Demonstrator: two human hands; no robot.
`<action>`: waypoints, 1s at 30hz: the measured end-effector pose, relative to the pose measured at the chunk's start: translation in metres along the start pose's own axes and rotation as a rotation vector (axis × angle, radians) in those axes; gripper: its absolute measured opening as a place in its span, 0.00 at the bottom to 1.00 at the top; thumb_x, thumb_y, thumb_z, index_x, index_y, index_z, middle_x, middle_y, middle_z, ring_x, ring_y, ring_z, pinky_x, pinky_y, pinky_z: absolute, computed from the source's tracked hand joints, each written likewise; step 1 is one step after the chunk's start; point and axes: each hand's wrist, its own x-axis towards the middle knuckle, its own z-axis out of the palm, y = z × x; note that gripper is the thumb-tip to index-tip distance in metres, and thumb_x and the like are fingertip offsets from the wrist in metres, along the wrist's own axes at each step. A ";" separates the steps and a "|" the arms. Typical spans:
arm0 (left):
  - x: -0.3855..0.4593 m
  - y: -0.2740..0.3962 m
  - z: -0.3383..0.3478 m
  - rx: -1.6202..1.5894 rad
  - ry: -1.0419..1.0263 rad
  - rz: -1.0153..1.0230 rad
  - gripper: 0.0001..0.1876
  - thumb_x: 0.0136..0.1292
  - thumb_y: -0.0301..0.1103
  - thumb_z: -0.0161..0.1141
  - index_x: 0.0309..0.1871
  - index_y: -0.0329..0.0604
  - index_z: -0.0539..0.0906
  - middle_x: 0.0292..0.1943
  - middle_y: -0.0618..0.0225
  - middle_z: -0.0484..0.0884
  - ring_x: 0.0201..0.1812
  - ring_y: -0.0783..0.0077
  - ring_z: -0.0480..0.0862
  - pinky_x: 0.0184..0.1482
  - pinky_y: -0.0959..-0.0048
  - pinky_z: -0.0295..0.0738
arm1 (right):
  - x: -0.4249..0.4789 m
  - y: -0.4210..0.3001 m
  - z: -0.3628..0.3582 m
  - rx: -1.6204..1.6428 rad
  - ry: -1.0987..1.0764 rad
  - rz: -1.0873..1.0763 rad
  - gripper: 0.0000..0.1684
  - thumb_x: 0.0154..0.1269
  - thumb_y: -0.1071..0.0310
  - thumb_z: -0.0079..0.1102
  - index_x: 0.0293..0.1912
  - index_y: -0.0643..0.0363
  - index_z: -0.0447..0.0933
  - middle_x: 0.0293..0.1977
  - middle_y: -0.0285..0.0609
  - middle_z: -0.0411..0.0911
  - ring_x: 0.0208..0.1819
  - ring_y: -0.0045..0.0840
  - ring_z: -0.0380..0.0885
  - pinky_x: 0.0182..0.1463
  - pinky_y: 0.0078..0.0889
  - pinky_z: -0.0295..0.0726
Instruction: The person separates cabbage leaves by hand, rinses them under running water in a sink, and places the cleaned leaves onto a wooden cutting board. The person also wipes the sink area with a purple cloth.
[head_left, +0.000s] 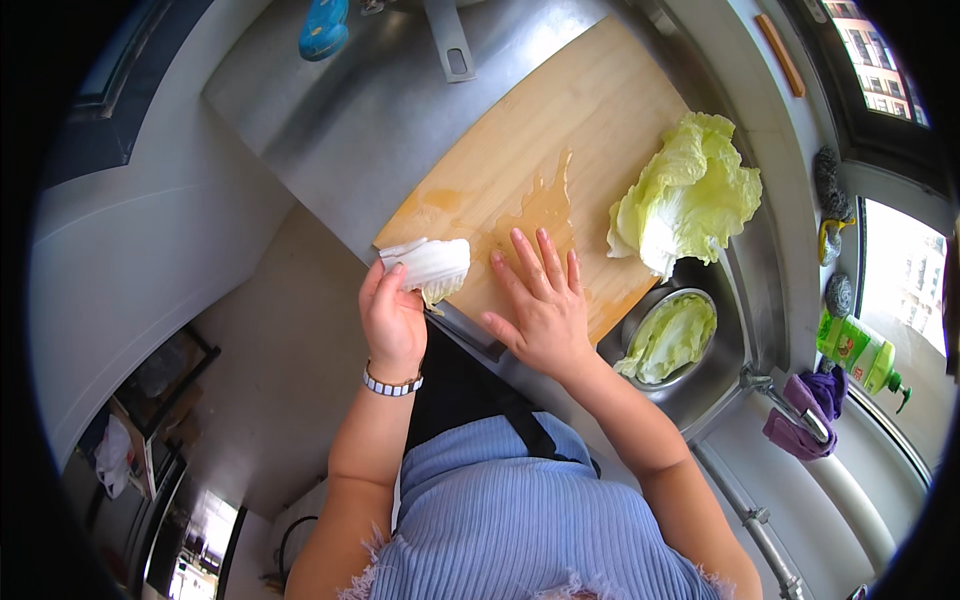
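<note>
My left hand (395, 315) grips a piece of napa cabbage leaf (429, 264), mostly white stem with a frilly pale edge, over the near left corner of the wooden cutting board (585, 97). With fingers spread, my right hand (544, 300) is palm down at the board's near edge and holds nothing; its fingertips reach a puddle of water (536, 210). Larger cabbage leaves (686, 191) rest at the board's right end, overhanging the sink side. More leaves (671, 337) lie in a metal bowl (711, 304) in the sink.
The steel sink (731, 360) has a faucet (787, 405) with purple cloths (799, 427). A green dish soap bottle (859, 349) and scouring pads (831, 180) line the window ledge. A metal handle (448, 45) and a blue object (324, 30) are at the counter's far side.
</note>
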 end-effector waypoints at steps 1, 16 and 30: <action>0.001 0.000 0.000 -0.002 -0.008 0.010 0.19 0.65 0.31 0.44 0.56 0.28 0.72 0.53 0.53 0.78 0.55 0.61 0.77 0.59 0.64 0.70 | -0.001 -0.002 0.000 -0.002 -0.088 0.034 0.33 0.62 0.41 0.51 0.60 0.50 0.73 0.70 0.40 0.54 0.73 0.39 0.48 0.68 0.60 0.51; 0.002 -0.004 -0.001 -0.050 0.047 0.043 0.19 0.65 0.32 0.44 0.55 0.29 0.72 0.53 0.53 0.78 0.55 0.60 0.77 0.58 0.62 0.70 | 0.081 0.045 0.012 -0.070 0.268 0.073 0.37 0.65 0.49 0.50 0.67 0.61 0.60 0.70 0.48 0.53 0.73 0.39 0.49 0.73 0.47 0.47; 0.002 -0.009 0.004 -0.020 0.033 0.084 0.19 0.64 0.32 0.44 0.55 0.30 0.73 0.52 0.54 0.78 0.55 0.60 0.77 0.57 0.62 0.71 | -0.095 0.050 0.015 -0.072 -0.043 0.137 0.39 0.62 0.46 0.51 0.67 0.58 0.62 0.69 0.42 0.57 0.73 0.31 0.52 0.72 0.50 0.44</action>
